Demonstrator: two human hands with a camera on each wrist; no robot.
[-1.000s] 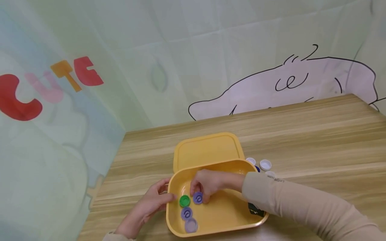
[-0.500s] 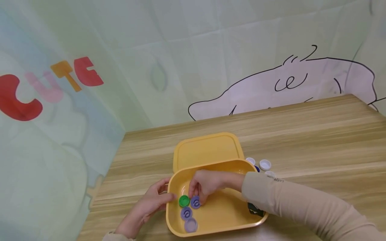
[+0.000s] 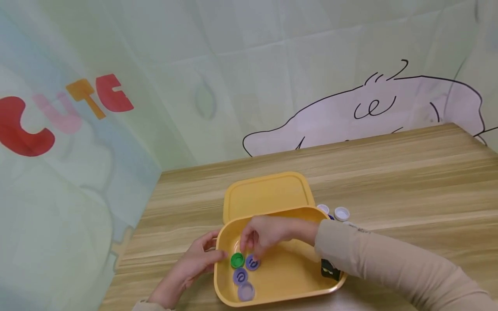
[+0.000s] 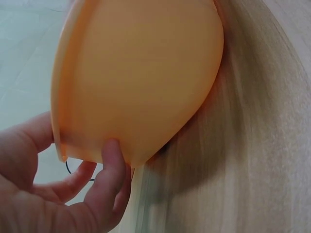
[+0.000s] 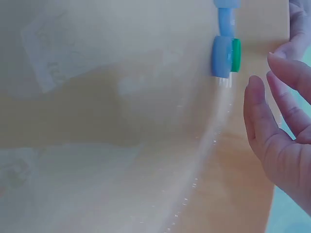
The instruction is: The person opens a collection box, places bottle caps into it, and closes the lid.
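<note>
A yellow plastic box (image 3: 288, 274) stands on the table. My left hand (image 3: 200, 258) grips its left wall, thumb over the rim and fingers against the outer side (image 4: 141, 73). On the box floor a green bottle cap (image 3: 237, 260) lies beside a purple cap (image 3: 253, 262). Another purple cap (image 3: 240, 276) and a pale lilac cap (image 3: 246, 292) continue toward the front. My right hand (image 3: 264, 235) hovers inside the box just above the caps. In the right wrist view its fingers are parted from the caps, with nothing between them.
The yellow lid (image 3: 268, 194) lies behind the box. White caps (image 3: 342, 213) and a partly hidden blue cap (image 3: 331, 217) sit on the table at right. A dark patterned item (image 3: 330, 270) lies at the box's right end, partly under the right sleeve (image 3: 389, 250).
The right hand brought a purple cap left and down, beside the green one, then let go of it and rose slightly. The left hand stayed on the box wall.
</note>
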